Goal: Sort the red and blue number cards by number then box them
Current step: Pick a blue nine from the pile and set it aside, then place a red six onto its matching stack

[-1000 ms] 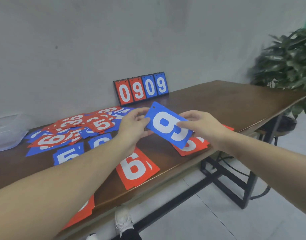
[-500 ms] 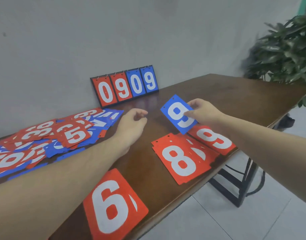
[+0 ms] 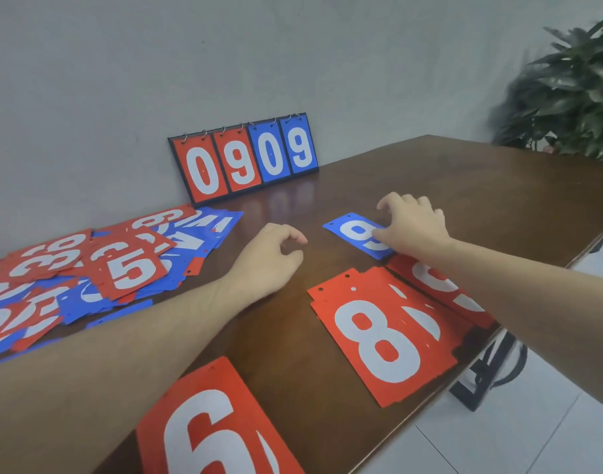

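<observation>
A blue 9 card (image 3: pixel 353 230) lies flat on the brown table (image 3: pixel 464 193), right of centre. My right hand (image 3: pixel 412 227) is on its right end, thumb on the card and fingers arched over its edge. My left hand (image 3: pixel 269 265) hovers loosely curled over the bare wood and holds nothing. Just in front of the blue card, a red 9 card (image 3: pixel 430 278) lies partly under my right forearm. A small stack of red 8 cards (image 3: pixel 378 336) lies near the front edge. At the bottom lies a red 6 card (image 3: pixel 207 429).
A loose heap of mixed red and blue cards (image 3: pixel 88 268) covers the table's left side. A flip scoreboard (image 3: pixel 245 159) reading 0909 leans on the wall at the back. A potted plant (image 3: pixel 573 97) stands at the far right. The table's front edge runs diagonally at right.
My left hand let go of the blue 9 card and drew back. My right hand carried the card right and away, then lowered it flat onto the table.
</observation>
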